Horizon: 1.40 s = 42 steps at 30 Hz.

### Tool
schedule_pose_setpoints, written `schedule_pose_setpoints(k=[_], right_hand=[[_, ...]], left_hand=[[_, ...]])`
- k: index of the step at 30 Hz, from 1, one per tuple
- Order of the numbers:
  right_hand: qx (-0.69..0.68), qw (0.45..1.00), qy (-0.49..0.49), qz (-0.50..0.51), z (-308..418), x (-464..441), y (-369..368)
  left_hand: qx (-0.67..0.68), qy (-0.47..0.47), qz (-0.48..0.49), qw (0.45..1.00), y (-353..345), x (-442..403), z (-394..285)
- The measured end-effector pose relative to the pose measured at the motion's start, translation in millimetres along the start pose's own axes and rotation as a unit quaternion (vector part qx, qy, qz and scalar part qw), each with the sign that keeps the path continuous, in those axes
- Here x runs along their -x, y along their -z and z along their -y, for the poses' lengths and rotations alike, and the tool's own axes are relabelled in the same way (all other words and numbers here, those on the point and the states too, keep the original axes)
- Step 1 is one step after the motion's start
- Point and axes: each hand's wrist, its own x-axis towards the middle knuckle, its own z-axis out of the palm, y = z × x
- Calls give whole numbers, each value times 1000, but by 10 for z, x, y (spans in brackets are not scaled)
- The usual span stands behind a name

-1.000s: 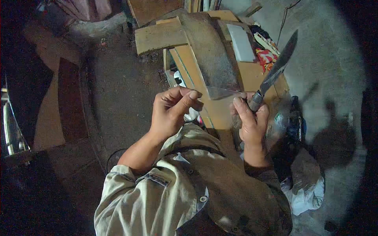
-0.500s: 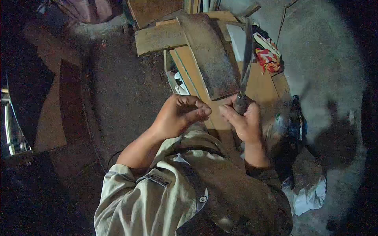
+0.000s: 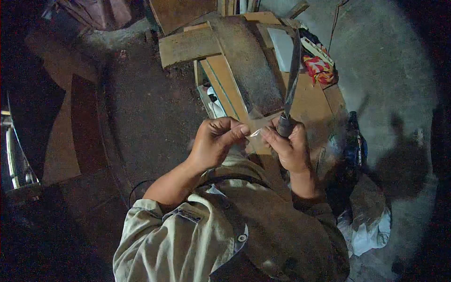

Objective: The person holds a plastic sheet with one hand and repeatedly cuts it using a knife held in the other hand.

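Between my two hands a small piece of clear plastic film (image 3: 255, 133) catches the light, pinched at its edges. My left hand (image 3: 218, 143) is closed on the film with thumb and forefinger. My right hand (image 3: 290, 146) holds the dark handle of a knife (image 3: 293, 77) in its palm, the long blade pointing up and away from me, while its thumb and forefinger pinch the film's other side. Both hands are above the near end of a wooden bench, and their fingertips are a short gap apart.
Beyond my hands a dark worn board (image 3: 249, 66) lies over yellowish boards (image 3: 190, 47). A white slab (image 3: 281, 49) and a red and yellow cloth (image 3: 319, 70) are at the right. A dark bottle (image 3: 353, 141) and a white bag (image 3: 373, 230) stand on the floor.
My hands have come closer together and the film no longer stretches wide between them. The knife has swung from a rightward slant to nearly upright.
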Motion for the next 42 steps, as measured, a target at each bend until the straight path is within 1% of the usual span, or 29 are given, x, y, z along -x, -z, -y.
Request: schedule_pose_setpoints(k=[2, 4, 5, 6, 8, 9, 10, 12, 13, 14, 16, 18, 20, 21, 22, 24, 25, 27, 28, 30, 31, 33, 34, 36, 40, 42], right_hand=[[-15, 1000, -1, 1, 28, 19, 7], [7, 1000, -23, 6, 113, 80, 87], [61, 995, 79, -23, 5, 89, 148], [61, 995, 78, -22, 66, 136, 202], [137, 990, -36, -27, 254, 265, 329], [210, 976, 59, -28, 162, 267, 401], [210, 975, 59, -26, 146, 311, 468], [297, 954, 43, 6, 231, 394, 517], [318, 948, 28, -7, 283, 425, 485], [318, 948, 27, -6, 311, 441, 485], [373, 926, 54, 31, 335, 466, 498], [377, 924, 54, 40, 323, 490, 520], [388, 919, 50, 44, 315, 504, 535], [394, 914, -2, 95, 312, 509, 610], [394, 914, -2, 96, 300, 512, 637], [435, 895, 48, 84, 270, 521, 661], [435, 895, 48, 85, 293, 524, 645], [415, 907, -42, 62, 360, 538, 607], [416, 907, -42, 62, 343, 544, 613], [425, 903, 7, 55, 274, 551, 634], [425, 903, 7, 55, 240, 541, 627], [377, 925, 38, 41, 192, 508, 595], [377, 925, 38, 41, 197, 500, 581], [389, 920, 39, 29, 209, 485, 554], [394, 917, 57, 17, 145, 461, 557], [379, 924, 35, 26, 119, 465, 601]], left_hand=[[6, -17, -6, 1000, 8, -5, 2], [0, 46, -32, 998, 36, -4, -51], [28, 7, -23, 999, 53, -8, -37], [28, 7, -24, 999, 65, -2, -75], [103, 24, -33, 994, 100, 14, -189], [53, 42, -72, 995, 165, 6, -151], [54, 42, -74, 995, 184, -5, -148], [78, -8, -77, 994, 202, -14, -170], [68, 16, -82, 994, 199, -2, -243], [69, 17, -83, 994, 209, -12, -237], [45, 2, -106, 993, 233, -44, -213], [58, 7, -97, 994, 261, -52, -204], [66, -11, -98, 993, 265, -56, -199], [127, -32, -83, 988, 239, -53, -228], [127, -32, -84, 988, 246, -49, -239], [116, -29, -91, 989, 267, -45, -251], [116, -29, -91, 989, 271, -44, -252], [95, -19, -99, 990, 274, -40, -250], [95, -19, -99, 990, 267, -39, -247], [113, -26, -100, 988, 235, -29, -237], [113, -26, -100, 988, 223, -22, -231], [49, 1, -117, 992, 201, -8, -216], [49, 1, -117, 992, 184, -4, -208], [19, -23, -84, 996, 157, -1, -190], [5, -14, -67, 998, 164, -5, -121], [4, -20, -69, 997, 163, -15, -109]])
